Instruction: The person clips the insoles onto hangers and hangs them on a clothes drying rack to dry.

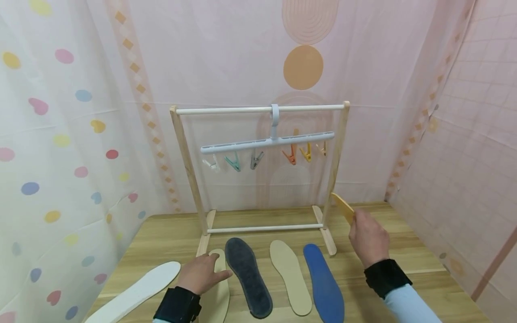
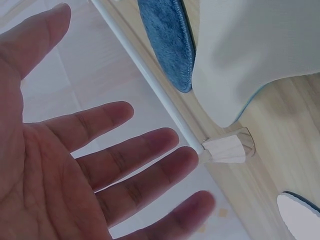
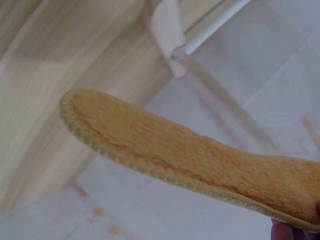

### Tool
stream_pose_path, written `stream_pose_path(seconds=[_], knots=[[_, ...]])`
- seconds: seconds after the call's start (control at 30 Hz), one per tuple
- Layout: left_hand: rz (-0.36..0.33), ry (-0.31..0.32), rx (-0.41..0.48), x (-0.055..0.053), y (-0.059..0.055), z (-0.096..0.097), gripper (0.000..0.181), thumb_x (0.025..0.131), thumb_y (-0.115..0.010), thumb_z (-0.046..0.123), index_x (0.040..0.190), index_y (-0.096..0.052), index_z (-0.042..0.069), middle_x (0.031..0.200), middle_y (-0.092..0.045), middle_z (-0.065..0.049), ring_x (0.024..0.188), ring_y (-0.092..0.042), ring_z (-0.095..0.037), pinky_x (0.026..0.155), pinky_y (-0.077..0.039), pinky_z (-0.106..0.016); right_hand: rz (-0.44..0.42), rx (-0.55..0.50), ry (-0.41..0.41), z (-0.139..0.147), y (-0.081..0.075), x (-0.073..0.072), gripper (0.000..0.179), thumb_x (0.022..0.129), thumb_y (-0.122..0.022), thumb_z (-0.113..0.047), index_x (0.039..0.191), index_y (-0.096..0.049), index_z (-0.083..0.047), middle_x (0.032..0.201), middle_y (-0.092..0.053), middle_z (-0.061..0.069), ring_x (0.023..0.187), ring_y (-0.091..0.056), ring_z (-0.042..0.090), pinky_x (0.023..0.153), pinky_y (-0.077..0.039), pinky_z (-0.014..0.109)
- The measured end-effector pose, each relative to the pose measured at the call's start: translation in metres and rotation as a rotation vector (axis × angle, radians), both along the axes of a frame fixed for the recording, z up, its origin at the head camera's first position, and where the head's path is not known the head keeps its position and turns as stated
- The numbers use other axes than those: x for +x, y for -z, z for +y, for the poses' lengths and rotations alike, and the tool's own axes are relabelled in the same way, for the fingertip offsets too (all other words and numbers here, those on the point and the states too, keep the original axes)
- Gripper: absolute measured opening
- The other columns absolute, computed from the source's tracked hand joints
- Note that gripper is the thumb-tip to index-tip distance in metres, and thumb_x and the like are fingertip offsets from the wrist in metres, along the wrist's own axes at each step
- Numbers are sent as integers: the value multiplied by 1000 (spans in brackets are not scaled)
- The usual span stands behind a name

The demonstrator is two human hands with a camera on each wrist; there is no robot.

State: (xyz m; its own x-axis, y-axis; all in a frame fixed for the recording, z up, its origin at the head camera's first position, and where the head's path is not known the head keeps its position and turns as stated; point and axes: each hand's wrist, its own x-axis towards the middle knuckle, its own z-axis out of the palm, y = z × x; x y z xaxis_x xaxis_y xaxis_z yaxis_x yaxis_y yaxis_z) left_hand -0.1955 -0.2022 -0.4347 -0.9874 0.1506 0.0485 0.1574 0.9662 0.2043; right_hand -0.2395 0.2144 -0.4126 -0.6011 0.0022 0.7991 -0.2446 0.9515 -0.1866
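My right hand (image 1: 368, 240) grips a yellow-orange insole (image 1: 342, 206) by one end, lifted above the table's right side. In the right wrist view its fuzzy face and stitched edge are plain, with only a bit of a finger (image 3: 282, 231) showing. Fingers spread, my left hand (image 1: 202, 272) holds nothing and hovers over a beige insole (image 1: 218, 296), hiding part of it. A white insole (image 1: 135, 294) lies to its left. To its right lie a dark fuzzy insole (image 1: 248, 278), another beige insole (image 1: 291, 278) and a blue insole (image 1: 324, 285).
Behind the insoles stands a wooden rack (image 1: 189, 166) with white bars. A light blue hanger (image 1: 242, 144) hangs tilted from its top bar, carrying several coloured clips, among them a teal clip (image 1: 234, 162) and an orange clip (image 1: 291, 155). Patterned curtains (image 1: 60, 179) enclose the table (image 1: 169, 233).
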Motion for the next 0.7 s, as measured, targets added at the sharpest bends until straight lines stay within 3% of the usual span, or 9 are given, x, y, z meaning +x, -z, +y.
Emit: stream_pose_path(seconds=[0.33, 0.7], knots=[[-41, 16, 23, -1, -3, 3, 68, 82, -73, 54, 121, -66, -1, 110, -67, -22, 90, -66, -38, 72, -53, -50, 108, -61, -41, -22, 1, 9, 19, 82, -68, 7, 100, -65, 5, 76, -64, 19, 57, -63, 37, 44, -47, 51], [-30, 15, 53, -2, -3, 5, 69, 82, -76, 50, 124, -63, -4, 109, -68, -23, 93, -66, -39, 73, -53, -50, 99, -103, -72, -45, 4, 19, 16, 82, -69, 6, 97, -65, 7, 79, -67, 21, 60, -66, 35, 46, -50, 48]])
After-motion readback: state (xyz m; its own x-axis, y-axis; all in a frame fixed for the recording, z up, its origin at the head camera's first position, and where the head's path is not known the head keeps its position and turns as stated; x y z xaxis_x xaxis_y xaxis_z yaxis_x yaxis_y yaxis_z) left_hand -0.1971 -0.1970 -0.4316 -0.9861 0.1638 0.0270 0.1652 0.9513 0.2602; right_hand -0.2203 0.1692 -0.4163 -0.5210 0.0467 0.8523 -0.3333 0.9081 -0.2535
